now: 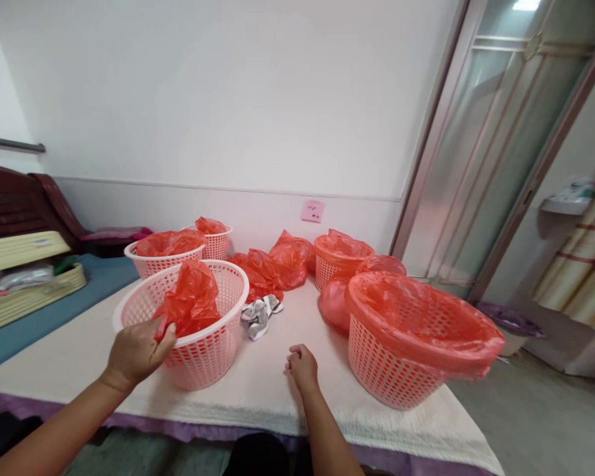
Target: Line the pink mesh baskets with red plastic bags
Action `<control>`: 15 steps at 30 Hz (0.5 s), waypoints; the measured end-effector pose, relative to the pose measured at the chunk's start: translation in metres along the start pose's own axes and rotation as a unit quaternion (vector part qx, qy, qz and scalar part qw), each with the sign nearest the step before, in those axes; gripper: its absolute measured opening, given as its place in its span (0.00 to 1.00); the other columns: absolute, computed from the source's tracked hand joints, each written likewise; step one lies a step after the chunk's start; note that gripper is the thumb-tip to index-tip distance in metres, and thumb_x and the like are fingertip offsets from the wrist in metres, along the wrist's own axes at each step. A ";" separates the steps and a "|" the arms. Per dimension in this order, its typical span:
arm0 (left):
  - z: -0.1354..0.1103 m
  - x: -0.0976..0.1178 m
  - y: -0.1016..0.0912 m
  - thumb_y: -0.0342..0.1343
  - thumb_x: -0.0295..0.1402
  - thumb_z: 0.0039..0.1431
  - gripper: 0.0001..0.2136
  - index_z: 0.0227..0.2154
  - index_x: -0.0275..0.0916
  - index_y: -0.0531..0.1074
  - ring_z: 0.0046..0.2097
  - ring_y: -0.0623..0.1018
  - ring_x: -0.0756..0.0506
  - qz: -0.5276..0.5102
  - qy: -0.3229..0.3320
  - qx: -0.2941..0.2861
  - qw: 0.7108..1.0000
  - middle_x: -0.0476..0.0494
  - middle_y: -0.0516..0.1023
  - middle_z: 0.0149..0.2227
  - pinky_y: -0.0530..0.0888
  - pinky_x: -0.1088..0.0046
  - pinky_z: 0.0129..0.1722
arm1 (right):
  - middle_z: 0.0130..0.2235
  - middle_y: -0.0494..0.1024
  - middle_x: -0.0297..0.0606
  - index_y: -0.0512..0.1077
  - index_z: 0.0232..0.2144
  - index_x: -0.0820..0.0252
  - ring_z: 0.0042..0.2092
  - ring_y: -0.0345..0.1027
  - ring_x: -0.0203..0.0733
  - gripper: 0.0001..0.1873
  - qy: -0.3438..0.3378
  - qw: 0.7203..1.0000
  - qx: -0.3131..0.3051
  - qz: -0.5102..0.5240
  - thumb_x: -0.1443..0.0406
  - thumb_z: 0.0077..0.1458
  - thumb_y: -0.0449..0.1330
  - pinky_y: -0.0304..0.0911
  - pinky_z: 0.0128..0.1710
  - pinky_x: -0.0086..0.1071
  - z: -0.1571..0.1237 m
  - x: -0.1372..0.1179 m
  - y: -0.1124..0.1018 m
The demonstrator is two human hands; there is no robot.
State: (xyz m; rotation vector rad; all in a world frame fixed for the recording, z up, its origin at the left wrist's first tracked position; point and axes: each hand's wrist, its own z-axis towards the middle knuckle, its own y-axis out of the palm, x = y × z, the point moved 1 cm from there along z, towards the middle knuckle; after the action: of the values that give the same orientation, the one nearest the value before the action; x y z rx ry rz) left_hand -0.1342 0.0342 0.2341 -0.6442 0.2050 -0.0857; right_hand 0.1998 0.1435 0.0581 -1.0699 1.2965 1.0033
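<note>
My left hand (136, 354) is closed on the edge of a red plastic bag (192, 299) that sits bunched inside a pink perforated basket (205, 357), right at the basket's near rim. My right hand (302, 367) rests on the white table cover (272, 390) in a loose fist, with nothing visible in it, between that basket and a larger pink basket (396, 363) lined with a red bag (426, 317) stretched over its rim.
Further back stand three more pink baskets (163, 261) (215, 243) (334, 264) with red bags, loose red bags (272, 264), and a crumpled silver wrapper (258, 316). A glass sliding door (490, 152) is on the right, a sofa (24, 205) on the left.
</note>
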 end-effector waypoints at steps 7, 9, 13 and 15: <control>0.000 0.003 -0.003 0.42 0.39 0.64 0.18 0.20 0.41 0.65 0.23 0.74 0.46 0.006 -0.043 -0.048 0.998 0.47 0.74 0.20 0.60 0.71 0.25 | 0.18 0.67 0.26 0.67 0.27 0.57 0.19 0.63 0.35 0.10 0.011 0.999 0.006 0.038 0.63 0.36 0.53 0.57 0.16 0.26 -0.032 -0.008 -0.007; 0.000 0.004 -0.004 0.42 0.39 0.64 0.18 0.20 0.41 0.65 0.23 0.75 0.46 0.004 -0.047 -0.054 0.997 0.46 0.75 0.20 0.61 0.71 0.25 | 0.18 0.66 0.26 0.67 0.27 0.57 0.19 0.63 0.35 0.10 0.006 0.999 0.010 0.045 0.63 0.36 0.53 0.55 0.16 0.25 -0.040 -0.012 -0.010; 0.000 0.003 -0.004 0.42 0.38 0.64 0.18 0.20 0.41 0.65 0.23 0.75 0.45 -0.002 -0.046 -0.050 0.998 0.46 0.75 0.20 0.61 0.71 0.24 | 0.18 0.67 0.27 0.69 0.28 0.57 0.20 0.64 0.37 0.12 -0.008 0.998 0.020 0.052 0.60 0.37 0.55 0.55 0.17 0.26 -0.051 -0.015 -0.015; -0.001 0.002 -0.004 0.42 0.38 0.64 0.18 0.19 0.42 0.65 0.23 0.75 0.45 -0.004 -0.045 -0.045 0.998 0.46 0.74 0.19 0.61 0.71 0.24 | 0.18 0.67 0.27 0.69 0.28 0.57 0.19 0.64 0.37 0.13 -0.010 0.998 0.030 0.048 0.58 0.38 0.56 0.56 0.17 0.27 -0.057 -0.009 -0.017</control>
State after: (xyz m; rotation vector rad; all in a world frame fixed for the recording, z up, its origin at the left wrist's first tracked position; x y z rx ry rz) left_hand -0.1325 0.0300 0.2360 -0.7367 0.1198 -0.0549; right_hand 0.2029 0.0845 0.0685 -0.9576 1.3627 1.0382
